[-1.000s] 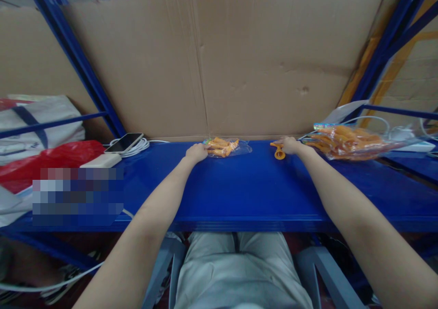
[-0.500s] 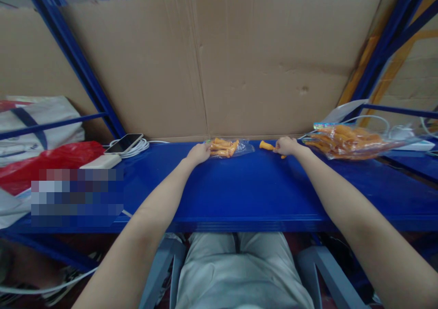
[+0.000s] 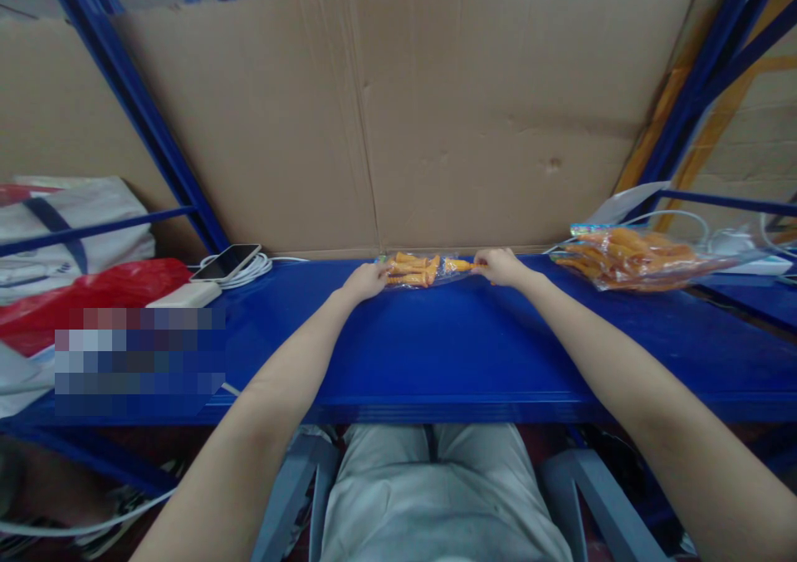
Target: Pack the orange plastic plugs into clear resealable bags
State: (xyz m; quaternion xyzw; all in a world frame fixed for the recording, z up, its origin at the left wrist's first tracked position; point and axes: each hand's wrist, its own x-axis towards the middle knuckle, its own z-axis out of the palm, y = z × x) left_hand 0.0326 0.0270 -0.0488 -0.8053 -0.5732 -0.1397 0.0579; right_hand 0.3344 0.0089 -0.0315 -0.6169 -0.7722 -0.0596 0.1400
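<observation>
A small clear plastic bag (image 3: 416,271) with several orange pieces in it lies at the back of the blue shelf (image 3: 461,354), against the cardboard. My left hand (image 3: 366,281) is closed on the bag's left end. My right hand (image 3: 498,266) is pinched on one orange piece (image 3: 459,265) whose tip points into the bag's right end. A bigger clear bag (image 3: 628,259) full of the same orange pieces lies further right on the shelf.
A phone (image 3: 227,260) rests on coiled white cable beside a white power bank (image 3: 184,294) at the left. Red and white bags (image 3: 93,284) fill the far left. A cardboard sheet (image 3: 398,114) backs the shelf between blue uprights. My legs show below the shelf edge.
My right hand has carried the orange piece leftward from near the big bag to the small bag's right end. My left hand has kept hold of the small bag.
</observation>
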